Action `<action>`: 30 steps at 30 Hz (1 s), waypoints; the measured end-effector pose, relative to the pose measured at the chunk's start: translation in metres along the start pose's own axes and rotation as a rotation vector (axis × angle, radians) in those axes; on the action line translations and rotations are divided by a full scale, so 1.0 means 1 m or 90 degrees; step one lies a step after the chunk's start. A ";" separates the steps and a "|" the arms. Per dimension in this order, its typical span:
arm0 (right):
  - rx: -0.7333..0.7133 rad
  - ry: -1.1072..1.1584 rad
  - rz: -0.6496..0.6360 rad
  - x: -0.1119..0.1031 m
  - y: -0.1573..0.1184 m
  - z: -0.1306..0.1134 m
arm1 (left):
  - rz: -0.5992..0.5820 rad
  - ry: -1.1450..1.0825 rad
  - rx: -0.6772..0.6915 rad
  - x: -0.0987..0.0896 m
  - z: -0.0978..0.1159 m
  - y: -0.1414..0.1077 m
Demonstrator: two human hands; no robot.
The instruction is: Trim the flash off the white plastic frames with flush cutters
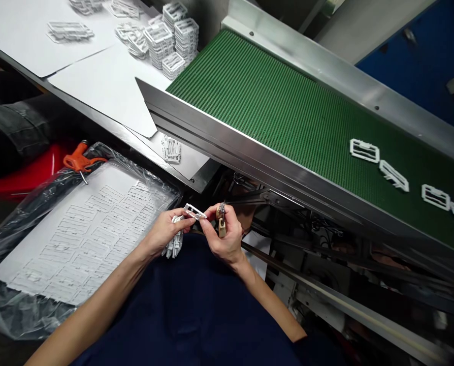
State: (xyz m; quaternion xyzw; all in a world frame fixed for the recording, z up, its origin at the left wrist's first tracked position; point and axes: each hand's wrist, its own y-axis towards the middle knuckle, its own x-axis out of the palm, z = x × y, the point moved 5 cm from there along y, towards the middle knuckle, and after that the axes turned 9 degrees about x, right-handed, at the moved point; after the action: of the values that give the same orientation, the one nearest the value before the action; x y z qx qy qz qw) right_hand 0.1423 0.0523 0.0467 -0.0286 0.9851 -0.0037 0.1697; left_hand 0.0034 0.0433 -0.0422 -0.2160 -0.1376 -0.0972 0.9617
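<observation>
While L grip (pixel 166 233) clenches white plastic frame (pixel 194 211), R grip (pixel 222 236) clenches tan-handled tool (pixel 221 227)

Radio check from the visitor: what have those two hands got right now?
Left hand: gripping a bundle of white plastic frames. Right hand: tan-handled tool. Single white frame held up between both hands. Steel conveyor rail beyond them.

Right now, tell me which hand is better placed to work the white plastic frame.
Probably right: the right hand grips a tan-handled tool beside the white plastic frame, while the left hand holds that frame and a bundle of pieces.
</observation>
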 end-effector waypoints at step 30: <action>0.212 0.199 -0.191 -0.007 0.031 0.022 | -0.022 -0.138 -0.044 -0.017 0.043 -0.019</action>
State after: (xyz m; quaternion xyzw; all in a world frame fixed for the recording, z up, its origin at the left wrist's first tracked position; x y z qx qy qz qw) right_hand 0.1544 0.0839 0.0279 -0.1448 0.9699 -0.1950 0.0156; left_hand -0.0272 0.0478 -0.0029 -0.2562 -0.2407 -0.0945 0.9314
